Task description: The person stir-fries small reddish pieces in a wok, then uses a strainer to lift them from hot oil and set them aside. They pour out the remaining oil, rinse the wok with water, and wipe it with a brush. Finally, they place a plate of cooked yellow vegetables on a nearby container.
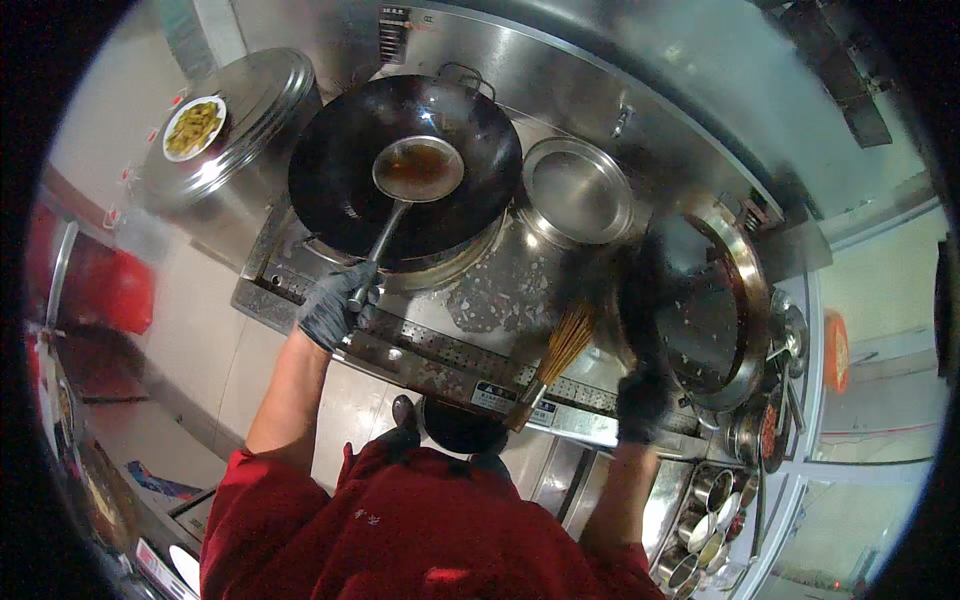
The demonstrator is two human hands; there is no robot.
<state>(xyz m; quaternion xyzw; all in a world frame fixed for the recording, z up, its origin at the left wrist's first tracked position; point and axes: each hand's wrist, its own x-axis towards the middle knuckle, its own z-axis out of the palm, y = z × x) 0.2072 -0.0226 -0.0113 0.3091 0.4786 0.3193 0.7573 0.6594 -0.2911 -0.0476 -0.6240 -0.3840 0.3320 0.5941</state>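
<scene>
My left hand (337, 304), in a grey glove, grips the metal handle of a long-handled round skimmer or strainer (418, 169). Its bowl is over the large black wok (322, 180) on the left burner, and brownish liquid shows in or through it. My right hand (643, 405), in a black glove, is blurred at the stove's front right. Just beyond it rises a dark, motion-smeared shape (637, 300), likely a pan or wok; the grip is unclear. Left of that hand, a bamboo wok brush (562, 352) leans across the stove's front edge.
A round metal pot of cloudy liquid (577, 187) stands between the burners. Farther right is a wide metal-rimmed vessel (754, 300) with specks inside. On the left, a lidded stockpot (255, 105) carries a plate of food (195, 129). Several small containers (709, 491) sit at lower right.
</scene>
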